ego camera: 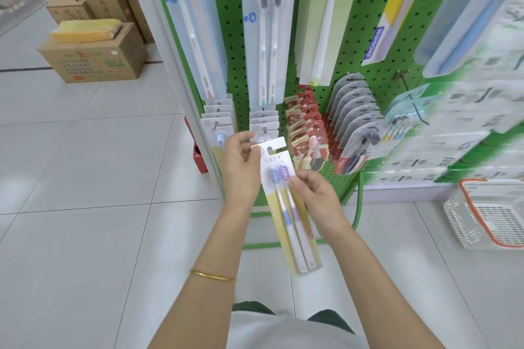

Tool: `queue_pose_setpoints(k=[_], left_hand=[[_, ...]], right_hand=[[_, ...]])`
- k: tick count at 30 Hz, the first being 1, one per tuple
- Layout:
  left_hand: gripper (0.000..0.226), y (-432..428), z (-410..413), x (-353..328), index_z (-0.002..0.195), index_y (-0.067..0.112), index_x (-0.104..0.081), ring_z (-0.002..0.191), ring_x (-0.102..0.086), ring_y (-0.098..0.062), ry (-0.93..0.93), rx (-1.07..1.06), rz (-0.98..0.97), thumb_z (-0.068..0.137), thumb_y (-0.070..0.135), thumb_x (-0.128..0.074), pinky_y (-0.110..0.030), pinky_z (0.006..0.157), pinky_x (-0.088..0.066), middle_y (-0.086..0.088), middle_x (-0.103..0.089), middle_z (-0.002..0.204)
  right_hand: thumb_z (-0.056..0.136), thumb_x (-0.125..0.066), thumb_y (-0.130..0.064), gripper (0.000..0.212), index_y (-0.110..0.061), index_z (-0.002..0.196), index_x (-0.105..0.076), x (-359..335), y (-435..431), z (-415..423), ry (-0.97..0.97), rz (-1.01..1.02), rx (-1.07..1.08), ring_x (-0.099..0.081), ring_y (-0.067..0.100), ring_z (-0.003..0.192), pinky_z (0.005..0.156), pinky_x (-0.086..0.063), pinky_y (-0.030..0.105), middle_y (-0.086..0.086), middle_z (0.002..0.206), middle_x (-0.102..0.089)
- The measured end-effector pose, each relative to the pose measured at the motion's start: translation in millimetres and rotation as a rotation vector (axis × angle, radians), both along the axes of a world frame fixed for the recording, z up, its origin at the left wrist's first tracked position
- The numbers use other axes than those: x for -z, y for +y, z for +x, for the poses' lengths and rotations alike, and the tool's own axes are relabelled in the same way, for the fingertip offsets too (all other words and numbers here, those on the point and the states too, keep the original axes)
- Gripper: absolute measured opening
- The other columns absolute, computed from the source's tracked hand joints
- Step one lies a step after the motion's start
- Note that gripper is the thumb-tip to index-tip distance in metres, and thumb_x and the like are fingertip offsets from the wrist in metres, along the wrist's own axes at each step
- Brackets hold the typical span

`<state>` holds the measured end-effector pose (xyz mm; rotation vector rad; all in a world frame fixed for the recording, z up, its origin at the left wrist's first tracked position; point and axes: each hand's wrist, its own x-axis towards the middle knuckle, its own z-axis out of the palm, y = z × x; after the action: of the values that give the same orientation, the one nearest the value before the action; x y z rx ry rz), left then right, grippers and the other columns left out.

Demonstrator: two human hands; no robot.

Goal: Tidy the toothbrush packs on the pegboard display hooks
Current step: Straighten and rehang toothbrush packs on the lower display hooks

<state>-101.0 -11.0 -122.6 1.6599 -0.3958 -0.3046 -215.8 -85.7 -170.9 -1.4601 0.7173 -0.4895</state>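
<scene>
My left grip [241, 167] pinches the top of a toothbrush pack [283, 218] by its hang tab. Right grip [317, 195] pinches the pack's right edge, next to the 2 capped brush heads. Pack's off any hook, held in front of the green pegboard [365, 22] at the low row, tab end twd the board, bottom end angled back twd me. Just behind the tab hang white packs [263, 122], w/ red packs [304, 122] beside them on the right. Cardboard box [93, 56] sits on the floor, far left.
</scene>
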Motion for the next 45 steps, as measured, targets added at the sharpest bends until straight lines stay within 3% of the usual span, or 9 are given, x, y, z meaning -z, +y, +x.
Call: queue_pose_setpoints(k=[6,10,15,18,21,25,30,40,45], left_hand=[[0.06,-18,-38,15,0.151,0.014,-0.005,0.143,-0.013,-0.007,-0.027,0.148,0.075,0.102,0.027,-0.037,-0.013,0.111,-0.013,0.001,-0.012,0.158],[0.068,-21,-40,27,0.152,0.017,0.003,0.136,-0.01,0.009,-0.084,0.232,0.106,0.101,0.031,-0.039,0.005,0.097,-0.014,0.005,-0.005,0.16],[0.075,-17,-38,32,0.151,0.03,0.008,0.133,-0.02,0.018,-0.151,0.457,0.135,0.098,0.04,-0.044,-0.008,0.103,-0.021,0.026,-0.014,0.153],[0.082,-12,-39,37,0.148,0.037,0.016,0.141,-0.014,0.008,-0.226,0.619,0.27,0.097,0.035,-0.048,-0.019,0.111,-0.019,0.019,-0.006,0.158],[0.089,-6,-42,35,0.145,0.042,0.016,0.126,-0.009,0.029,-0.25,0.777,0.303,0.094,0.029,-0.056,-0.004,0.104,-0.017,0.039,-0.005,0.144],[0.108,-2,-41,32,0.144,0.048,0.018,0.137,-0.03,-0.005,-0.264,0.89,0.468,0.084,0.029,-0.07,-0.034,0.112,-0.032,0.014,-0.017,0.157],[0.113,-3,-48,23,0.145,0.04,0.023,0.129,-0.045,-0.024,-0.435,0.887,0.715,0.083,0.035,-0.071,-0.042,0.101,-0.043,-0.004,-0.028,0.152],[0.125,-9,-62,29,0.149,0.021,0.021,0.121,-0.035,-0.023,-0.628,0.784,0.908,0.073,0.052,-0.073,-0.034,0.089,-0.045,-0.006,-0.026,0.133],[0.101,-7,-54,30,0.151,0.03,0.005,0.125,-0.039,-0.022,-0.288,0.868,0.665,0.077,0.019,-0.063,-0.037,0.098,-0.042,-0.002,-0.032,0.138]], right_hand=[[0.094,-0.057,-0.013,0.005,-0.016,0.09,-0.06,-13,1,-6,-0.085,0.011,0.1,-0.052,0.003,0.073,0.073,-0.043,0.017,-0.002,0.083,-0.059],[0.094,-0.054,-0.008,0.01,-0.012,0.086,-0.059,-22,-1,-3,-0.106,0.077,0.187,-0.05,0.013,0.077,0.072,-0.043,0.023,0.006,0.083,-0.057],[0.092,-0.056,-0.009,0.015,-0.012,0.078,-0.064,-23,-13,-1,-0.157,0.343,0.233,-0.054,0.023,0.085,0.087,-0.044,0.04,0.009,0.084,-0.062],[0.095,-0.052,-0.005,0.024,-0.012,0.074,-0.06,-29,-23,-2,-0.239,0.446,0.325,-0.057,0.016,0.069,0.071,-0.048,0.03,0.002,0.071,-0.063],[0.096,-0.05,-0.003,0.023,-0.01,0.075,-0.056,-36,-35,-2,-0.293,0.51,0.463,-0.06,0.013,0.055,0.055,-0.052,0.025,0.0,0.063,-0.066],[0.096,-0.05,-0.005,0.023,-0.012,0.075,-0.053,-37,-46,-7,-0.352,0.538,0.608,-0.058,0.011,0.05,0.051,-0.049,0.023,-0.002,0.059,-0.065],[0.096,-0.05,-0.006,0.022,-0.013,0.076,-0.056,-38,-49,-5,-0.415,0.483,0.731,-0.058,0.011,0.057,0.061,-0.05,0.028,0.001,0.07,-0.063],[0.097,-0.05,-0.005,0.019,-0.015,0.081,-0.056,-44,-43,-1,-0.458,0.509,0.785,-0.057,0.01,0.062,0.064,-0.051,0.026,0.001,0.075,-0.061],[0.094,-0.058,-0.015,0.004,-0.016,0.091,-0.061,-45,-43,-8,-0.403,0.512,0.542,-0.06,0.011,0.068,0.062,-0.048,0.026,0.001,0.082,-0.065]])
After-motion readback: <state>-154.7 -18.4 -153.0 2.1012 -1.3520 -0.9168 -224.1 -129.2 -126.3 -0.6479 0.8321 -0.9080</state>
